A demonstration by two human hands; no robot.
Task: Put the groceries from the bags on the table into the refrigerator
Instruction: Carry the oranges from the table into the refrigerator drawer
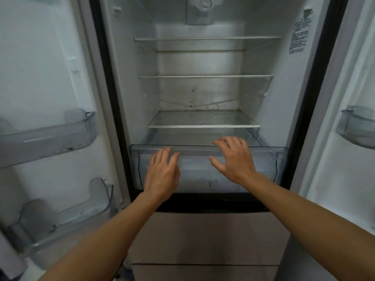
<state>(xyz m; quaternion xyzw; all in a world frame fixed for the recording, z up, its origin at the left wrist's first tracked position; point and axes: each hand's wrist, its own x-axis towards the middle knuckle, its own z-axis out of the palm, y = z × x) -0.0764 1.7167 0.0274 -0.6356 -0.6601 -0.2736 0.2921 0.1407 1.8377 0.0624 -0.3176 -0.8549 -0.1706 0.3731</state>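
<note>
The left hand (162,169) and the right hand (233,159) are spread wide, holding nothing, over the front rim of the clear drawer (281,152) beneath them; no groceries or bags show. Uneven pressure could skew the drawer and jam it under the shelf (203,126) just beyond the fingertips.

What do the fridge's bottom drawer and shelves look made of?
Clear crisper drawer: likely transparent glossy plastic, since the interior shows through its moulded front. Flat see-through shelves: probably glass with white edge trim, though clear plastic cannot be ruled out.
</note>
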